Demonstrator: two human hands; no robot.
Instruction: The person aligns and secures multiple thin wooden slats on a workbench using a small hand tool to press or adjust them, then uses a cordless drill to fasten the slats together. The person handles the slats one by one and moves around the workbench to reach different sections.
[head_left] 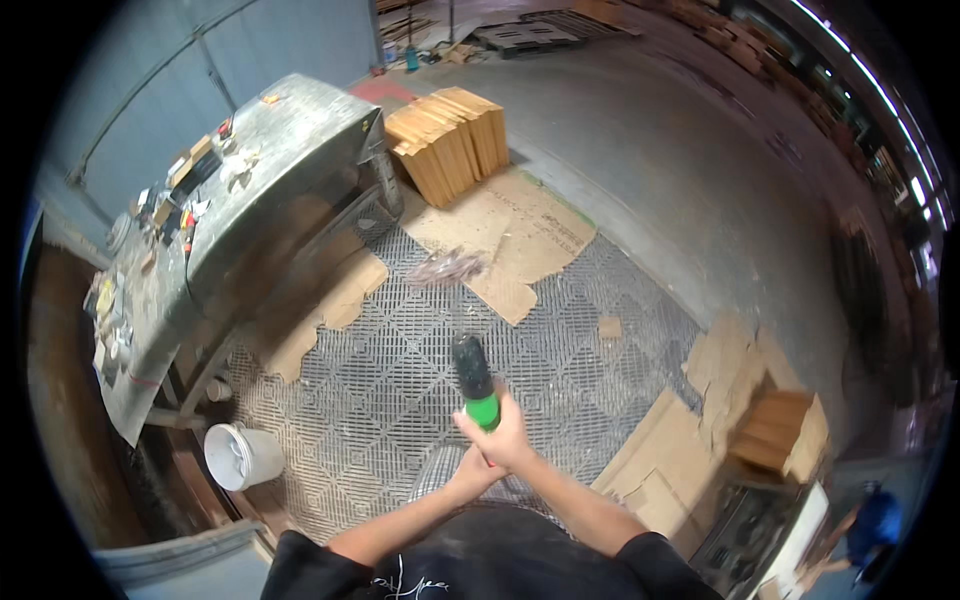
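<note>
Close in front of my body, a thick handle (474, 370) points up and away, with a rounded black end and a bright green band below it. My right hand (508, 432) is closed round the green part, thumb along its side. Just below and left of it, my left hand (474, 476) is closed at the lower part, where a bit of red shows; its fingers are mostly hidden. What the handle belongs to is not visible. Farther ahead, a blurred grey-pink bundle of strands or rags (447, 268) lies over the mat and cardboard.
A metal-topped workbench (300, 120) with scattered tools stands left, a white bucket (245, 457) near its foot. Stacked wooden boards (450, 145) sit beyond the cardboard (540, 230). A perforated mat (400, 370) covers the floor. Right are more boards (770, 430) and a person in blue (873, 525).
</note>
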